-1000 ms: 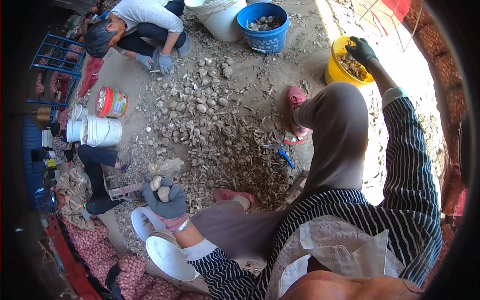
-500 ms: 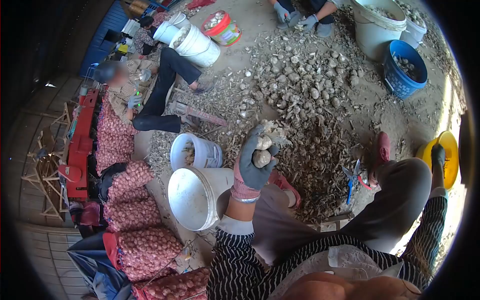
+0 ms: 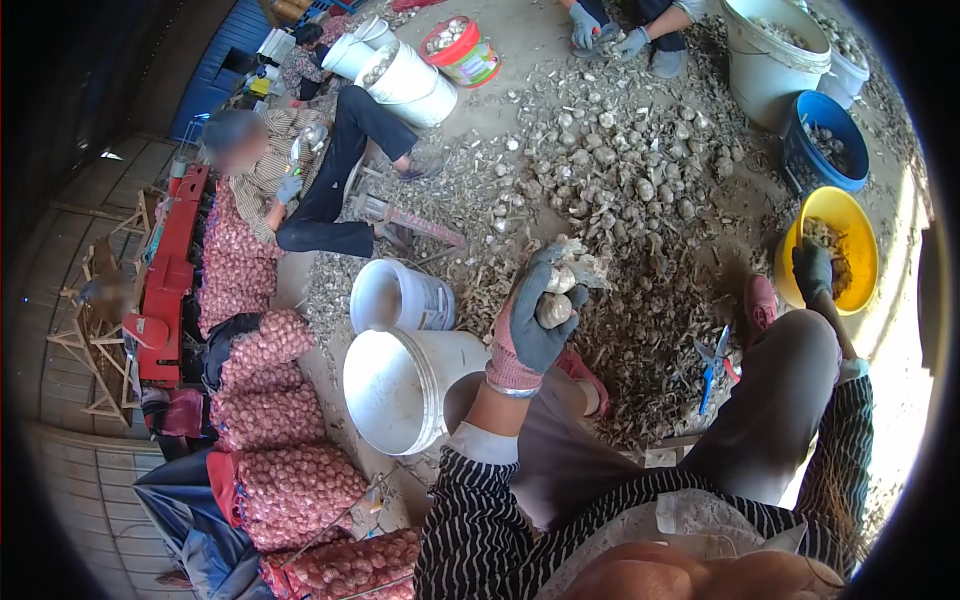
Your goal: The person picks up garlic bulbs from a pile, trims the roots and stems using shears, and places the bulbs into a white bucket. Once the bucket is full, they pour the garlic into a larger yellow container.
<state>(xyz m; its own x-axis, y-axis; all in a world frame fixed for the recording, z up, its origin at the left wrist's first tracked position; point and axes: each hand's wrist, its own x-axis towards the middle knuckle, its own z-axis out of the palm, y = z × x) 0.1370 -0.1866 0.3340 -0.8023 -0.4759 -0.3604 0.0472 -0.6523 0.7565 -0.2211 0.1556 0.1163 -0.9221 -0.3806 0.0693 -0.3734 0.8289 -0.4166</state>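
Observation:
My left hand (image 3: 540,320), in a grey-and-pink work glove, is closed around garlic bulbs (image 3: 555,309) with dry, papery tops, held up over the pile. My right hand (image 3: 812,268), also gloved, grips the near rim of a yellow bucket (image 3: 868,245). Dry brownish scraps lie in that bucket, which tilts so its inside faces me. Shears (image 3: 712,368) with blue and red handles lie on the ground between my feet. Beyond my left hand spreads a heap of loose garlic (image 3: 640,165), with dry husks and leaves nearer me.
A white bucket (image 3: 385,395) and a smaller pale bucket (image 3: 440,300) stand at my left. Filled red net sacks (image 3: 300,495) line the left side. One person (image 3: 300,180) sits at the left; another's gloved hands (image 3: 632,42) work at the top. A blue bucket (image 3: 815,180) stands at the right.
The yellow bucket has come forward and inward with my right hand, and its contents now show. My left hand still holds the garlic bulbs. The whole view has shifted slightly.

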